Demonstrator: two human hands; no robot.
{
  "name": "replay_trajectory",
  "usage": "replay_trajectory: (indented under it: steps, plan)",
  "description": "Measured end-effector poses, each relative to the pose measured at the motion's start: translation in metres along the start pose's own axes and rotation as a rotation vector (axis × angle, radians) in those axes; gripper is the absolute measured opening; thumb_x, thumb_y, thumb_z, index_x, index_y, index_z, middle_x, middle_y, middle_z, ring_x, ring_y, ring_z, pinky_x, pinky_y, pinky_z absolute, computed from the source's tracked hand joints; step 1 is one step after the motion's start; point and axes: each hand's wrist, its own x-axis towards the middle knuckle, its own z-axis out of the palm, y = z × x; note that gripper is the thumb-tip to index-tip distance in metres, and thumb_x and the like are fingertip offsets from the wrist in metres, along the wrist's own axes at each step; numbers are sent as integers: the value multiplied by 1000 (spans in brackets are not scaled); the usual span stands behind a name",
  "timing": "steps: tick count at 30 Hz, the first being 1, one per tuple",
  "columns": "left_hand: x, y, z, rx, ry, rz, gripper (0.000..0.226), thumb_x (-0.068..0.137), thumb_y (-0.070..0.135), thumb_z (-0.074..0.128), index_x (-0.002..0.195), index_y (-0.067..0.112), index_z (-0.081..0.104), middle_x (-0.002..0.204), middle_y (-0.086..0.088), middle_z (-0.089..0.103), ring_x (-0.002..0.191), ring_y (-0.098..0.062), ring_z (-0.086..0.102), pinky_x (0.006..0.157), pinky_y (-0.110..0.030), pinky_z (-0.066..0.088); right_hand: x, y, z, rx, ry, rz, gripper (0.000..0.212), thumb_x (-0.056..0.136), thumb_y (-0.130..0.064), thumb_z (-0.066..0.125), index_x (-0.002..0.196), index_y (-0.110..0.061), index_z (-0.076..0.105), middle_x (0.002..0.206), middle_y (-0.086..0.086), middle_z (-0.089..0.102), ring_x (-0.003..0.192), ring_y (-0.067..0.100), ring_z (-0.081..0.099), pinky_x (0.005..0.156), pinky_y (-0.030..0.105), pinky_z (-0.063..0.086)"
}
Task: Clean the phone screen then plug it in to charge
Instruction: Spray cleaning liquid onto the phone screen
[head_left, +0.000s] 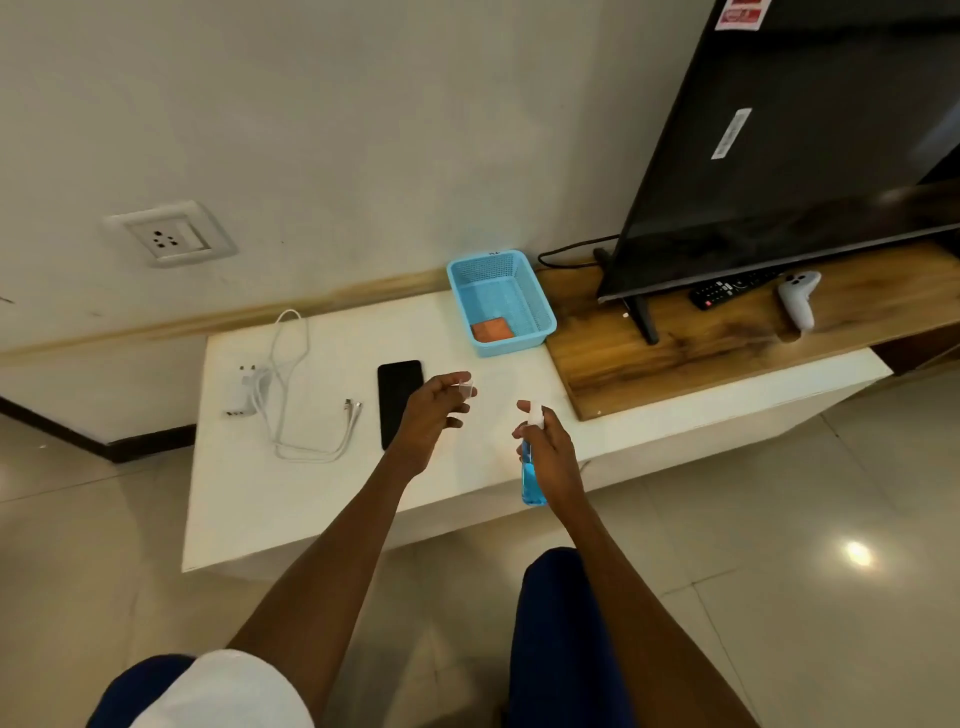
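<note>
A black phone (398, 400) lies flat with its dark screen up on the white table (311, 493). My left hand (434, 415) hovers just right of the phone and pinches a small clear cap (466, 387) between thumb and fingertips. My right hand (548, 447) grips a spray bottle of blue liquid (532, 480) upright, its white nozzle (534, 413) uncovered above my fingers. A white charger plug (243, 395) with its coiled white cable (291, 395) lies left of the phone. A wall socket (169, 236) sits on the wall above.
A light blue plastic basket (501, 301) holding an orange cloth (491, 330) stands behind the phone. To the right, a wooden shelf (675, 353) carries a television (805, 156), a black remote (727, 291) and a white controller (797, 301).
</note>
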Motion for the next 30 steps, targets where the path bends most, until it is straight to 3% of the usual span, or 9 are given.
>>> replay_trajectory:
  steps: [2,7,10,12,17,21,25,28,30]
  plan:
    - [16,-5,11,140,1,27,24,90,26,69,112,18,63,105,-3,74,89,-13,65,73,-25,50,10,2,-6,21,17,29,24,102,-25,43,124,-21,53,108,7,63,94,19,60,97,39,49]
    - [57,-23,33,587,20,147,22,89,23,70,107,16,60,114,0,68,106,-18,62,89,-26,48,26,7,-18,3,51,-77,37,101,-32,49,138,-35,44,117,-11,58,100,8,58,87,20,44]
    - [71,-31,39,977,87,241,25,87,31,70,110,21,64,123,1,63,114,-21,55,98,-35,42,33,13,-20,-12,68,-59,42,100,-34,52,141,-33,43,125,-13,54,112,11,56,91,23,39]
    - [76,-35,41,1100,113,236,25,87,37,70,109,26,65,130,2,58,122,-22,50,102,-36,36,35,15,-21,-9,82,-49,42,100,-35,52,141,-33,43,125,-9,55,114,16,56,93,27,42]
    - [80,-42,40,1092,126,144,31,85,39,72,110,26,62,137,1,52,130,-23,43,107,-39,31,36,16,-19,5,82,-53,43,100,-35,53,141,-33,42,130,-8,54,119,18,55,102,33,44]
    - [67,-41,28,985,153,199,48,86,37,72,128,23,54,142,0,49,133,-22,43,111,-40,30,32,13,-14,-25,60,-133,43,99,-35,54,141,-33,43,140,0,54,124,20,55,108,38,44]
    - [34,-50,-3,924,413,233,56,88,38,69,136,17,50,143,-6,49,135,-27,42,113,-43,30,23,8,0,-72,14,-166,46,100,-37,52,144,-29,42,135,3,58,116,20,59,104,39,48]
    - [9,-60,-26,901,626,118,72,82,47,72,139,15,44,142,-9,47,132,-31,44,109,-47,35,15,4,19,-60,-13,-192,45,100,-34,53,143,-27,43,135,6,58,116,20,60,105,39,48]
    - [-5,-66,-36,920,659,9,86,76,58,73,143,15,38,141,-9,46,130,-31,45,106,-46,37,10,1,33,-52,-33,-194,45,99,-33,53,142,-25,44,138,4,57,121,21,58,108,42,45]
